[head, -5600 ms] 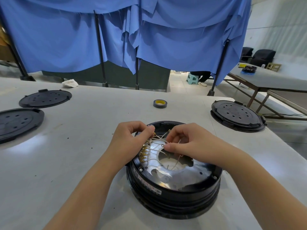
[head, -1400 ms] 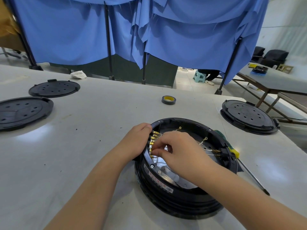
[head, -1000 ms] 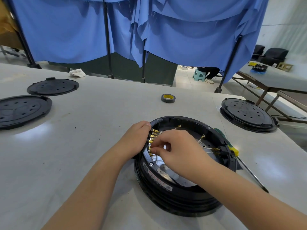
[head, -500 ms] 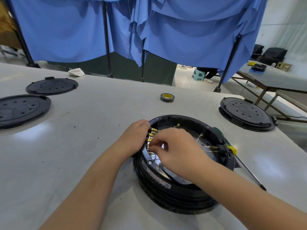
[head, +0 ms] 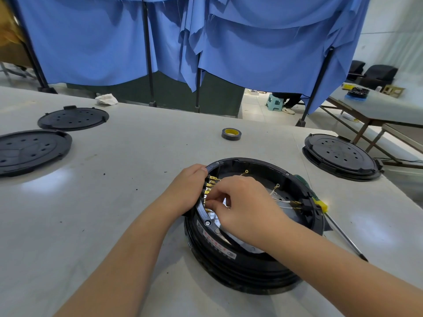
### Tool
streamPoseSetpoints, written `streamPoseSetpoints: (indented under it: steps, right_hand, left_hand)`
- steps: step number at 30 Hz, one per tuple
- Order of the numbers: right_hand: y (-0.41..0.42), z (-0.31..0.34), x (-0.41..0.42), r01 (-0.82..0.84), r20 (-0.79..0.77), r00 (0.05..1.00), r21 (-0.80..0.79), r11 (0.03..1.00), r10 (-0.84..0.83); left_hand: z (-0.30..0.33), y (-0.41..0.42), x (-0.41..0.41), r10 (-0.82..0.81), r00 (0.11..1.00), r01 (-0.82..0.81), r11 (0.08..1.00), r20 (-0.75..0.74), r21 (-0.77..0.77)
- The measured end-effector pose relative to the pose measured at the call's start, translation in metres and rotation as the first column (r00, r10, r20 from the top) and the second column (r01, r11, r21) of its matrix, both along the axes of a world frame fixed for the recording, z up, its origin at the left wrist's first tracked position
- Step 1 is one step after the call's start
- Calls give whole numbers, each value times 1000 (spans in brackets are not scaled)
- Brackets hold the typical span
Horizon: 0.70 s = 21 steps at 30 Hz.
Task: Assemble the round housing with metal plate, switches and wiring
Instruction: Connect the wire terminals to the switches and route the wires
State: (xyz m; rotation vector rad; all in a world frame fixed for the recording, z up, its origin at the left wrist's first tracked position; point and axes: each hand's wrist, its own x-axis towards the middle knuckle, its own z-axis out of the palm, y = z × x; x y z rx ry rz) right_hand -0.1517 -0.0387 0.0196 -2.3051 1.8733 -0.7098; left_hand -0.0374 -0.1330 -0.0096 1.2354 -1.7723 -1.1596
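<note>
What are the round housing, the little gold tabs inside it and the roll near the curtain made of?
Housing: likely moulded plastic, black, semi-gloss, with ribbed sides. Tabs: look like brass or brass-plated metal, shiny yellow, on thin pale wires. Roll: probably vinyl tape, dark grey and smooth, on a yellow core.

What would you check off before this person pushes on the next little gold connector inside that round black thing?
1. Round black plastic housing flat on the white table: ok.
2. Left hand steadying the housing's rim: ok.
3. Right hand fingertips at the row of gold terminals: ok.
4. Which terminal is pinched: cannot tell, fingers hide it.
5. Loose white wires clear of the right hand: ok.
6. Green-and-yellow-handled screwdriver within reach beside the housing: ok.
</note>
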Motion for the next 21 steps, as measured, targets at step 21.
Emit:
streamPoseSetpoints:
  steps: [21]
  right_hand:
    - [2, 2, 3, -27, -15, 1000, -33, 999, 27]
  left_hand:
    - [1, 1, -1, -3, 1000, 3, 1000, -29, 14]
